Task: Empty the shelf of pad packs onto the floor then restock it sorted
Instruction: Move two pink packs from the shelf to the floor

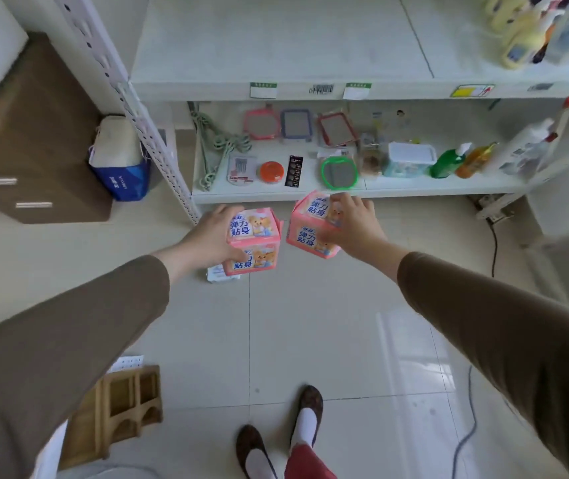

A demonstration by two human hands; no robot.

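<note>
Left hand (212,238) grips two stacked pink packs (254,242); a white pack (219,275) lies on the floor (310,323) just under them. Right hand (353,224) grips two more pink packs (312,224), low in front of the bottom shelf. Upper shelf (276,46) above is bare on its left. Can't tell if this is unloading or restocking. Next, probably: set down beside the white pack, or lift to the shelf, pinks together.

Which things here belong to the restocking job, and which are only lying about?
Job:
left hand, gripping pink pad packs
right hand, gripping other pink packs
white pack on the floor
bare upper shelf

Lying about:
orange lid
green bottle
wooden rack
</note>
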